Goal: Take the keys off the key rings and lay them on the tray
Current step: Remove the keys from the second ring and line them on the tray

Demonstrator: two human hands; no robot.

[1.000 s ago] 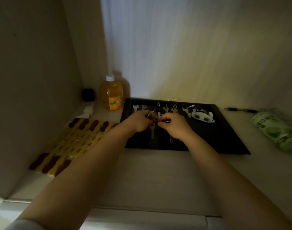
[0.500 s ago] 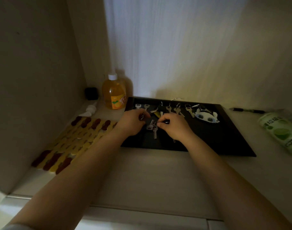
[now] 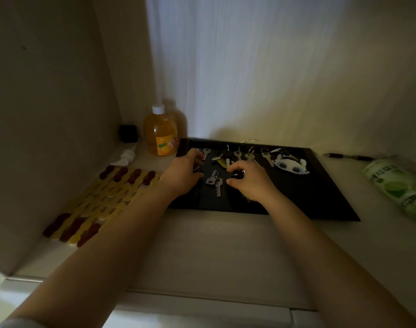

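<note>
Head view: paired keys [image 3: 214,182] lie between the hands, blades toward wrists; right hand [image 3: 250,179] pinches a ring [image 3: 237,174], left hand [image 3: 182,172] grips something dark, unidentifiable.

Your way in from the near side is bare counter [image 3: 202,252] up to the black tray [image 3: 320,192]. On the tray, a broad dark patch lies bare at the near right; the far edge is crowded by a row of keys [image 3: 249,157] and a black-and-white charm [image 3: 291,165], and loose keys [image 3: 214,182] lie near the middle. To the left, a side wall [image 3: 48,114] closes you in, with a yellow-and-brown mat [image 3: 103,200] at its foot and an orange bottle [image 3: 160,133] in the far corner just beside the tray. To the right, a green packet [image 3: 398,188] and a pen [image 3: 349,157] lie on the counter.
</note>
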